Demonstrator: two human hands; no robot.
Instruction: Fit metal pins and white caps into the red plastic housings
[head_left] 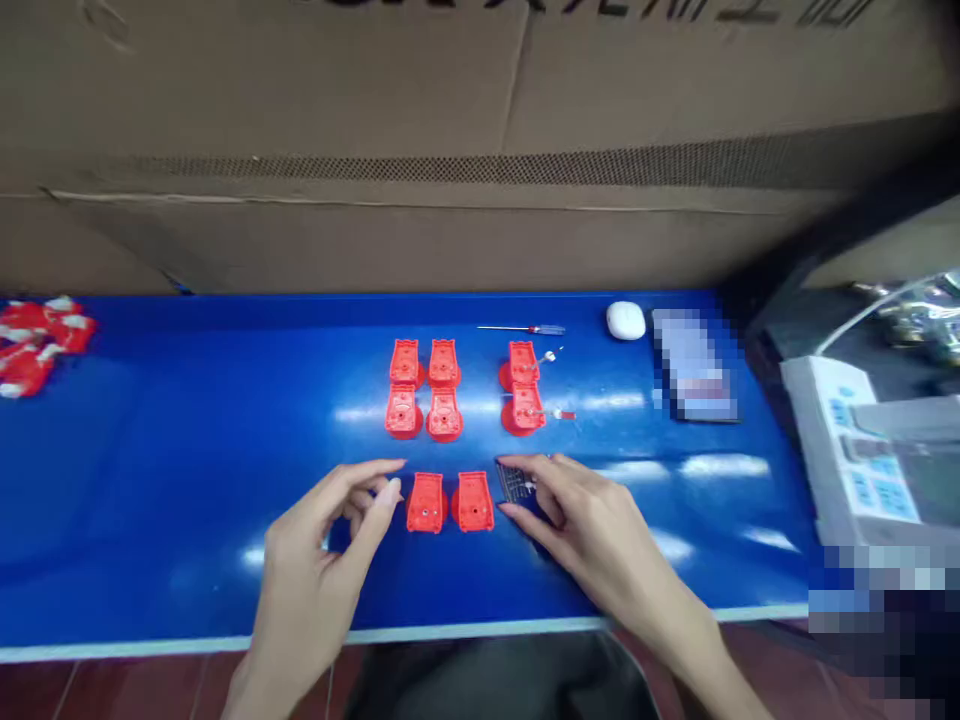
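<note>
Two red plastic parts (450, 501) lie side by side near the front of the blue table (187, 470). My left hand (330, 540) hovers just left of them, fingers curled loosely with nothing visibly in them. My right hand (577, 520) rests just right of the pair, its fingertips on a small dark gridded piece (514, 482). Behind sit a block of several red parts (424, 390) and two more red parts (523, 388) with small screws (559, 412) beside them.
A thin screwdriver (525, 329) lies at the back, with a white oval case (625, 320) to its right. A heap of red-and-white pieces (37, 340) sits far left. A cardboard wall (450, 140) stands behind; a white machine (862, 450) stands right.
</note>
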